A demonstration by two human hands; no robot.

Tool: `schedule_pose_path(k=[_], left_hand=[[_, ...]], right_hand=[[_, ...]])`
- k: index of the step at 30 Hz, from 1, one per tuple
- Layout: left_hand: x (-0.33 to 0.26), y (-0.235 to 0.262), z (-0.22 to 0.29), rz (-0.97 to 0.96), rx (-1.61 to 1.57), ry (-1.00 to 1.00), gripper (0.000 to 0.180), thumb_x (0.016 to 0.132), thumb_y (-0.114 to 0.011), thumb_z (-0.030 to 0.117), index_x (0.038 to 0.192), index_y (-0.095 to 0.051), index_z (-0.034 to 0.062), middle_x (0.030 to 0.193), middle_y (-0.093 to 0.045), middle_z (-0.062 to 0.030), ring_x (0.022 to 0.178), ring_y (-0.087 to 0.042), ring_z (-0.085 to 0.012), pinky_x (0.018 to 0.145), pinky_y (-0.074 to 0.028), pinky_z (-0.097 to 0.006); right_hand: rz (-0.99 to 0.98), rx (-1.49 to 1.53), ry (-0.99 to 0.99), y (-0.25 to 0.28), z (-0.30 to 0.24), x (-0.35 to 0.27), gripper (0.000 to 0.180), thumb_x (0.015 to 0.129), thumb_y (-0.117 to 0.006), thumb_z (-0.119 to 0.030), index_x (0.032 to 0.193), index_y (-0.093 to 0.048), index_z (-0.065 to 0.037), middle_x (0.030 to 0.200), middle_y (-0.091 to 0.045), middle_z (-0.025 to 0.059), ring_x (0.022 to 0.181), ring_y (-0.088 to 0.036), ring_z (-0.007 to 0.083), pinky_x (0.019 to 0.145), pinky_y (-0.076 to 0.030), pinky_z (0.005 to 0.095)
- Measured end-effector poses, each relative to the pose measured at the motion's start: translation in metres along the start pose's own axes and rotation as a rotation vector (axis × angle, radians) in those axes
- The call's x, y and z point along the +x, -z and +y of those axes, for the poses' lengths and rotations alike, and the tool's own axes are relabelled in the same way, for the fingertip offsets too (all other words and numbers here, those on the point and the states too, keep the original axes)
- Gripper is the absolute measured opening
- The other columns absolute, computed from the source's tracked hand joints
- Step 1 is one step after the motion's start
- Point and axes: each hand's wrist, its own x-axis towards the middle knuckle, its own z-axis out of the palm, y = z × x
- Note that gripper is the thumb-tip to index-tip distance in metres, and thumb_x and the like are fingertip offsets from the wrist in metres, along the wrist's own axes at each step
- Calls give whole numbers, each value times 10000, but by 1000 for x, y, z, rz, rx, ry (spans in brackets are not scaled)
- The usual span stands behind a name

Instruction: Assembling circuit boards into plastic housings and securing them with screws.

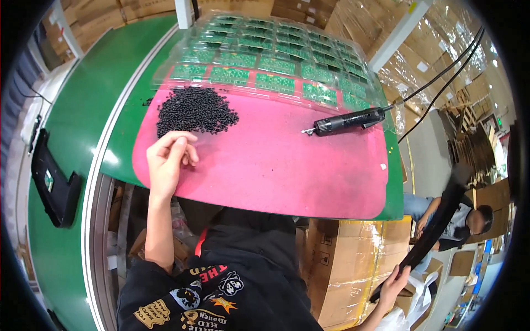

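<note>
Grip check first. I'm seeing the left hand [167, 159] resting on the near-left part of the pink mat [276, 171], fingers curled in loosely with the tips close to the thumb, a narrow pinch. Whether a pellet is sitting between the fingertips I cannot tell, too small. It's sitting just below the pile of small black pieces [194, 110], near it but not in it.

Right hand [395, 282] is reaching down and away from the worktop [83, 99], low right in the view, closing around the lower end of a long black strip [439, 220]. Grip is wrapping the strip, fingers round it, holding. Strip's long axis is running diagonally, from the hand up and to the right, far end pointing toward the upper right rim. It's hanging clear of the worktop, over the cardboard boxes [342, 265] beside the person's lap.

Black powered screwdriver [345, 121] is lying on the mat, untouched, well apart from both hands. Long axis roughly left-right, slightly tilted, bit tip pointing left, cable leaving at the right end.

Clear trays of green circuit boards [265, 55] are lying across the far edge of the mat, behind the pile.

Another person [469, 220] is sitting low at the right, beyond the strip.
</note>
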Motion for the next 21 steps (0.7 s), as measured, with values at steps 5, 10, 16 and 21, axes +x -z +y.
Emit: schedule_pose_path(k=[5,10,16,21], left_hand=[[-9,6,8,-11,68,-22,197,998,-493,85,962,-648,-30,670,-628,-67,580,-576,-100,540,-439,-225],[-12,-3,13,-277,5,-42,220,907,-584,38,1111,-630,-32,647,-621,-30,594,-587,-83,565,-455,-227],[-9,5,6,-70,-31,-30,223,874,-587,-11,1092,-626,-39,677,-442,56,615,-391,-26,579,-303,-187],[5,17,17,-357,117,-178,531,506,-473,57,1016,-590,-34,879,-476,-72,839,-408,-189,812,-342,-279]], right_hand=[[-117,94,572,29,-109,63,189,710,-560,114,872,-499,39,802,-449,189,735,-477,375,656,-405,448],[-400,166,943,21,-205,107,234,593,-632,53,784,-511,-7,726,-430,134,674,-489,335,573,-397,421],[-900,279,923,12,-300,151,205,687,-726,-26,779,-542,-27,716,-521,119,654,-556,312,588,-448,401],[-788,420,1022,-9,-396,209,145,875,-643,-112,808,-555,-18,708,-561,134,668,-583,379,627,-483,413]])
